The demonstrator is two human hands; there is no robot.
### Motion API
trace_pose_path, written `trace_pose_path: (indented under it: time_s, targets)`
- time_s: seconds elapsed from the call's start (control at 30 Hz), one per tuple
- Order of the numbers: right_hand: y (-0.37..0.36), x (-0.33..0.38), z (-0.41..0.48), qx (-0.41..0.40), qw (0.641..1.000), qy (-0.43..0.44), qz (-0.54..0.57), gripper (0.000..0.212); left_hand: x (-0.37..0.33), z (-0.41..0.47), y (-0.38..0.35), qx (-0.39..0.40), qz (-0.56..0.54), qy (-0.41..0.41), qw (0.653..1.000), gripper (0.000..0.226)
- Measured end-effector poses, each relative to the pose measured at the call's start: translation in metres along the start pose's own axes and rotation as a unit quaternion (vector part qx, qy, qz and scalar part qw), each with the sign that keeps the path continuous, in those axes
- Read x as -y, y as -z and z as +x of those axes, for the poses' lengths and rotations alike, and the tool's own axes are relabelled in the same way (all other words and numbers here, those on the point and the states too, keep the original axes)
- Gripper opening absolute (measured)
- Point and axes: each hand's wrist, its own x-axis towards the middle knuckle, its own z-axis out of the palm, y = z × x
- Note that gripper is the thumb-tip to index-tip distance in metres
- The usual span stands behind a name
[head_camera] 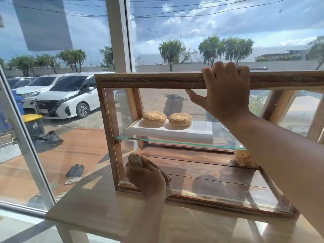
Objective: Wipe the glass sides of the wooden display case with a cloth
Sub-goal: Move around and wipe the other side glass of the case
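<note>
The wooden display case (157,79) stands on a light wooden table, its glass front facing me. My left hand (147,178) presses a brown cloth (135,159) against the lower left corner of the front glass. My right hand (226,90) grips the case's top wooden rail, fingers over the top and thumb underneath. Inside, two sesame buns (155,118) lie on a white board (199,132) on a glass shelf (175,142). A pale pastry (244,157) sits on the bottom at the right.
The table (98,214) stands against large windows with a white frame post (119,34). Its front edge and left corner are near me. Outside are parked white cars, a yellow-lidded bin, a scooter and trees.
</note>
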Motion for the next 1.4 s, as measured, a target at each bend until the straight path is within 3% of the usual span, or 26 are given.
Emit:
trace_pose_path:
  time_s: [0.1,0.2,0.33,0.37,0.43,0.53,0.67,0.73,0.8,0.93,1.03,1.1,1.2,1.27,1.33,1.4]
  targets:
    - [0.001,0.0,0.0,-0.001,1.0,0.0,0.004,0.062,-0.006,-0.044,-0.007,0.042,0.022,-0.201,0.978,0.048]
    - [0.001,0.0,0.0,0.002,1.0,-0.001,0.005,0.062,0.01,-0.052,-0.008,0.101,0.058,-0.433,0.894,0.044]
    - [0.001,-0.001,0.0,0.005,1.0,-0.003,0.003,0.062,0.031,-0.008,0.01,0.115,0.118,-0.579,0.799,0.038]
    - [0.001,0.0,0.0,0.004,1.0,-0.003,0.003,0.062,0.04,0.005,0.016,0.109,0.133,-0.574,0.8,0.038]
    - [0.001,-0.001,0.0,-0.001,1.0,-0.001,0.002,0.061,0.059,0.029,0.027,0.073,0.141,-0.489,0.858,0.044]
    - [-0.001,-0.001,-0.001,-0.002,1.0,-0.004,0.002,0.062,0.077,0.045,0.03,0.025,0.113,-0.226,0.967,0.049]
    - [0.0,0.001,-0.001,-0.001,1.0,-0.005,0.003,0.062,0.045,0.011,0.011,0.041,0.029,-0.025,0.998,0.058]
    - [0.0,0.0,-0.001,0.001,1.0,-0.003,0.005,0.061,0.027,-0.022,0.004,0.042,-0.001,-0.036,0.998,0.055]
    - [0.001,0.0,-0.001,0.008,1.0,-0.002,0.011,0.061,0.021,-0.053,0.006,0.08,-0.01,-0.118,0.99,0.049]
    - [0.002,0.0,0.0,0.016,1.0,-0.003,0.019,0.062,0.043,-0.051,0.027,0.219,0.028,-0.298,0.929,0.048]
    - [0.003,0.0,0.0,0.021,1.0,-0.003,0.016,0.062,0.065,-0.018,0.055,0.264,0.109,-0.383,0.878,0.033]
    - [0.003,-0.001,0.0,0.019,1.0,-0.002,0.016,0.062,0.083,0.009,0.07,0.241,0.143,-0.372,0.885,0.027]
    - [0.002,0.0,-0.002,0.01,1.0,-0.005,0.014,0.062,0.099,0.036,0.08,0.19,0.154,-0.242,0.939,0.019]
    - [0.002,0.0,-0.001,0.009,1.0,-0.004,0.016,0.062,0.097,0.036,0.076,0.171,0.161,-0.187,0.954,0.021]
    - [0.001,0.0,-0.001,0.007,1.0,-0.006,0.016,0.061,0.091,0.024,0.069,0.172,0.152,-0.184,0.956,0.028]
    - [0.0,0.0,-0.001,0.0,1.0,-0.009,0.014,0.061,0.083,0.004,0.062,0.191,0.136,-0.235,0.943,0.034]
